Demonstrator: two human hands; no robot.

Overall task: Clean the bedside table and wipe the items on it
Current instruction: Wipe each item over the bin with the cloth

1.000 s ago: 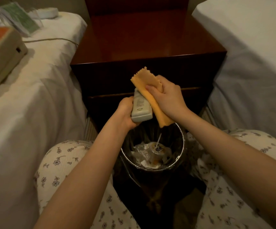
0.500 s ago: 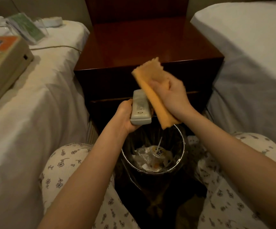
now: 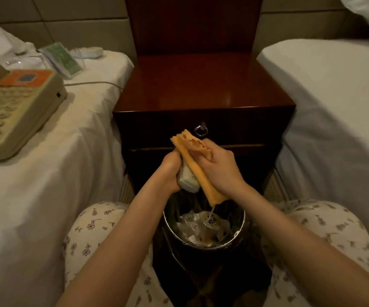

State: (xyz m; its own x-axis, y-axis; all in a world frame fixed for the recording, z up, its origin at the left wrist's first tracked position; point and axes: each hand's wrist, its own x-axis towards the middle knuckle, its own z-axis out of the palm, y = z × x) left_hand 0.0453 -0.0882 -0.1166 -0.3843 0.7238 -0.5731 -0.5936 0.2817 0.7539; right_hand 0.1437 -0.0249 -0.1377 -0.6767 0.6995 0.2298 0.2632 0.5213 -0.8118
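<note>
Telephone (image 3: 13, 107): beige, keypad up, on the bed left of the table (image 3: 201, 85); probably set there so the tabletop could be wiped.
Green packet (image 3: 63, 58): same bed, left of the table's back edge.
Left hand (image 3: 169, 171): in front of the table's drawer, fingers curled tight round the remote control (image 3: 188, 181), steadying it for wiping.
Cloth (image 3: 193, 165): orange, laid along the remote control's right side, tail hanging down.
Right hand (image 3: 221, 167): in front of the drawer, fingers closed on the cloth, pressing it against the casing.
Waste bin (image 3: 243, 220): on the floor before the table, beneath both hands, likely to catch whatever falls.
Second bed (image 3: 334, 107): white, right of the table.
</note>
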